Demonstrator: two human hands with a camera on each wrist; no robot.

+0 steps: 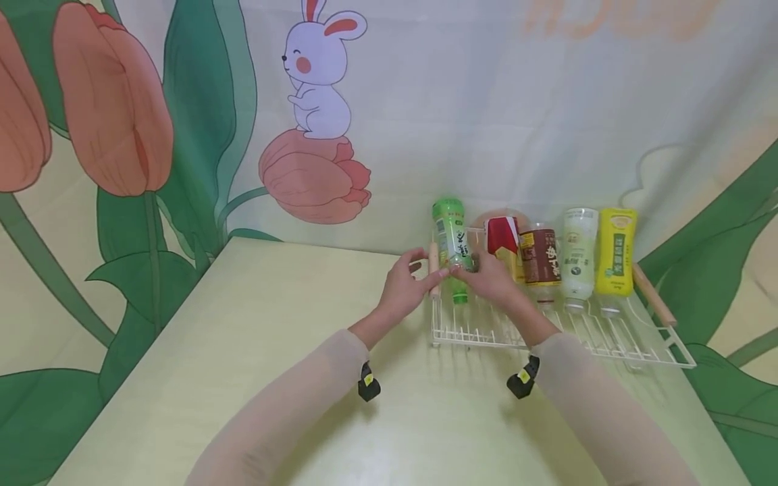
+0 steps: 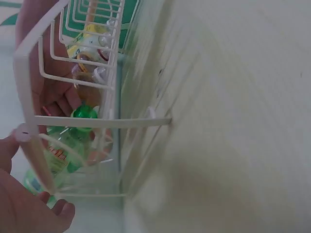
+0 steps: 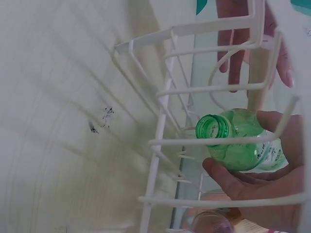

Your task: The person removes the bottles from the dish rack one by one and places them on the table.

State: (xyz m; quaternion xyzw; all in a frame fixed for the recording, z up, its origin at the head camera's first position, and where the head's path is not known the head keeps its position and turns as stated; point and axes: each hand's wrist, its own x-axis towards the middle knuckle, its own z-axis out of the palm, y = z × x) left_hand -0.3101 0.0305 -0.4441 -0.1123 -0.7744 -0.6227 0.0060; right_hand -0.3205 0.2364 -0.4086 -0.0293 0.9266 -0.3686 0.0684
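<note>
My right hand [image 1: 489, 273] holds a green plastic bottle [image 1: 451, 226] at the left end of a white wire rack [image 1: 480, 337]. The bottle leans with its narrow green end [image 3: 212, 127] toward me. In the right wrist view, thumb and fingers lie on either side of that bottle [image 3: 238, 150]. My left hand [image 1: 404, 280] is at the rack's left wooden handle [image 1: 434, 270], its thumb reaching toward the bottle. Its fingers [image 3: 235, 60] look fairly straight beside the handle in the right wrist view; the left wrist view shows that hand [image 2: 29, 208] only partly.
Right of the green bottle, the rack holds a red-and-yellow package [image 1: 504, 243], a brown-labelled bottle [image 1: 539, 256], a white-labelled bottle [image 1: 579, 253] and a yellow bottle [image 1: 616, 250]. Another wooden handle [image 1: 653, 295] is at its right end. A printed curtain [image 1: 486, 121] hangs behind the table [image 1: 292, 304].
</note>
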